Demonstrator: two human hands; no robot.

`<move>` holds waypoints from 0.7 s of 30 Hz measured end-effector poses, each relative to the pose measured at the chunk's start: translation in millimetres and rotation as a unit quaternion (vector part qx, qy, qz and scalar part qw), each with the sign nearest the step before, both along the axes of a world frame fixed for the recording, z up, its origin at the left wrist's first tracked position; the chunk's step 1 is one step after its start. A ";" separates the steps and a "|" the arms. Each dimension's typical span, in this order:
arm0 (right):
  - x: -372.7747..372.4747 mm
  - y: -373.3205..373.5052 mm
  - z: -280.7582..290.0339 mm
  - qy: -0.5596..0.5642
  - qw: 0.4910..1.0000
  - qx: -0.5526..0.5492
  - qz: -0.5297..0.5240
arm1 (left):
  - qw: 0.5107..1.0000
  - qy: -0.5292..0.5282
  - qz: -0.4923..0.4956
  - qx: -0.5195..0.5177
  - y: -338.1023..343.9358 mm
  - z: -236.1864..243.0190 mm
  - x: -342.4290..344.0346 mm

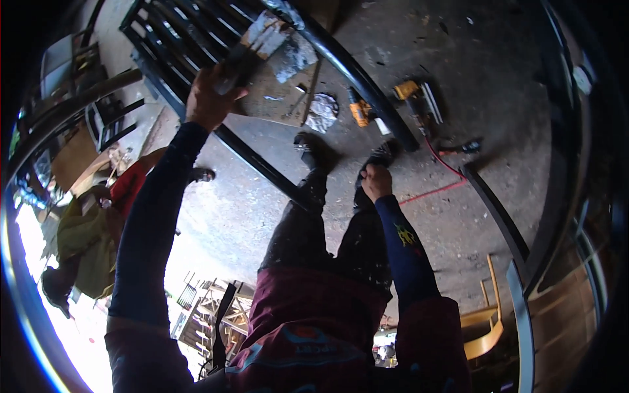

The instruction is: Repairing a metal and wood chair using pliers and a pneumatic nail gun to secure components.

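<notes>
In the head view, the left hand (208, 99) is raised far to the upper left, and its fingers are clenched around the handle of a wide scraper (259, 44), a flat, paint-smeared blade. The blade is laid against the black metal grille (171, 33), near the spot where the grille's bars meet the thick black curved tube (357, 72) that runs down to the right. The right hand (375, 181) is held low in the middle of the picture, just above the person's dark shoe (375, 160); its fingers appear curled, but whether anything is gripped cannot be told.

On the concrete floor (498, 78), beyond the tube, an orange power tool (360, 111) and a yellow one (419, 98) are seen, with a red cable (440, 177) trailing toward the near right. A crumpled grey rag (322, 111) lies just left of the orange tool. At the left edge another person in yellow and red clothing (98, 229) is seen crouching, well apart from the hands.

For this step to go well, the blade is best kept flat and at a shallow angle to the bar, so that its edge is not dug into the metal. Pressure is judged best applied along the bar's length, in even strokes. Since the arm is stretched far out, balance should be kept over both feet, and the cable and tools on the floor should be avoided.
</notes>
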State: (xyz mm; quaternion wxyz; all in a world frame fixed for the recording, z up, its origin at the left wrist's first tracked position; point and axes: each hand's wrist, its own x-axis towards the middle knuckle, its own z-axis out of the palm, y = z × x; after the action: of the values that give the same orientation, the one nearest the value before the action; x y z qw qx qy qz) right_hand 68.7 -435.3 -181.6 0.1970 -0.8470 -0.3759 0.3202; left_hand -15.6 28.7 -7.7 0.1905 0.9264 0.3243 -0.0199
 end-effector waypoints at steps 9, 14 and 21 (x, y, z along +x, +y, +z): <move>1.4 14.9 -7.5 -0.004 0.999 -0.041 0.003 | 0.998 0.041 0.002 -0.041 -4.5 6.6 4.2; -23.6 0.5 -69.3 0.043 0.997 -0.058 -0.035 | 0.997 0.041 -0.071 -0.013 4.9 12.4 10.3; -49.1 49.3 -172.2 0.121 0.980 0.046 -0.149 | 0.977 0.168 -0.127 0.025 25.4 23.9 14.2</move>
State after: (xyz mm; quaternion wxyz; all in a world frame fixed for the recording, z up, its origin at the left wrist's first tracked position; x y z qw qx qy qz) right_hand 19.6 -385.9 -353.8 0.3256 -0.8382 -0.2336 0.3698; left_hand -1.4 54.1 16.2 0.1061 0.9478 0.2315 -0.1917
